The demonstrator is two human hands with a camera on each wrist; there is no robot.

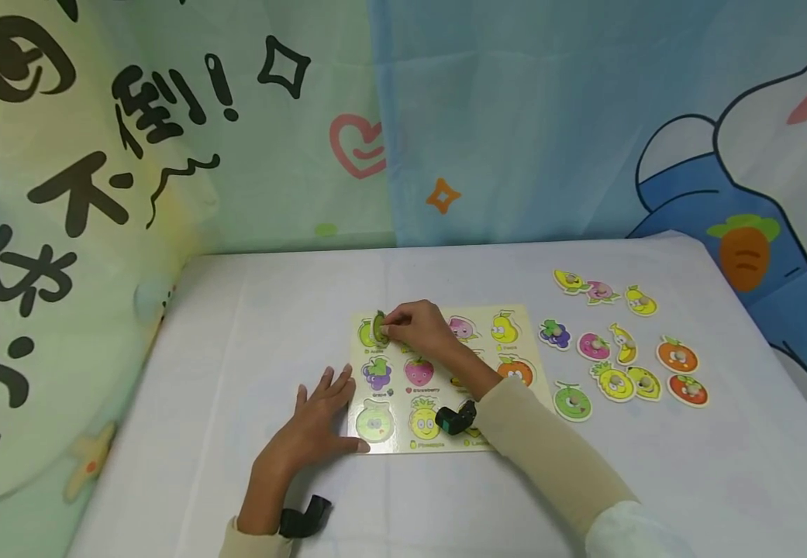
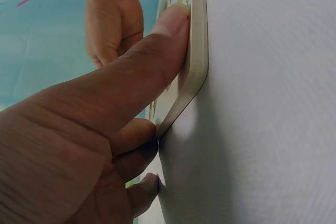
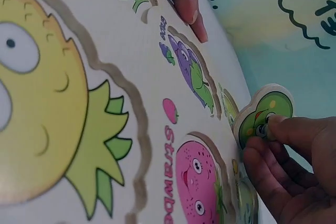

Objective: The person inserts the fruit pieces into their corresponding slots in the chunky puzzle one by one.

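While the left hand (image 1: 312,426), fingers spread, touches a pale rectangular wooden board (image 1: 398,400), the right hand (image 1: 422,328) pinches a green fruit-shaped wooden piece (image 3: 269,107) (light, stiff, best held mid-face, I'd judge) above its far-left corner.

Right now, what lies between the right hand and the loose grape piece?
Going from the right hand in the head view: the pink fruit picture, the yellow pear picture, then the right edge of the puzzle board.
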